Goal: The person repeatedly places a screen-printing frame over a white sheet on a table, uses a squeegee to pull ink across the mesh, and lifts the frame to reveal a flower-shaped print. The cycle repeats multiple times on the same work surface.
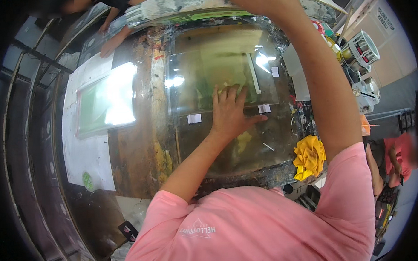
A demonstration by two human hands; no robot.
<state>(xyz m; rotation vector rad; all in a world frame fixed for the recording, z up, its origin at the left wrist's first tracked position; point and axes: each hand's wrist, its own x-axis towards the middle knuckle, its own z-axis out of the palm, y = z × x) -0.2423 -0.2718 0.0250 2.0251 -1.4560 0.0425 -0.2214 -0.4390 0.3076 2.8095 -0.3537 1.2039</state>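
My left hand (230,110) lies flat with spread fingers on a clear plastic sheet (203,87) on the dark, stained table. Beneath the fingers the sheet has a greenish tint. Small folded white tabs sit around it, one (264,109) beside my thumb and another (194,118) to the left. A narrow white strip (254,73) lies just beyond my fingers. My right arm stretches far forward, and my right hand (259,1) is at a paint-smeared whitish frame (168,8) along the top edge. Its fingers are cut off by the picture's edge.
At the left, glossy clear sheets (95,104) rest on white paper (88,157), near a co-worker's hand (114,44). A crumpled yellow cloth (309,158) lies at the table's right edge. Paint tubs (360,49) stand beyond it. A metal rack (27,137) is far left; another person (398,158) sits right.
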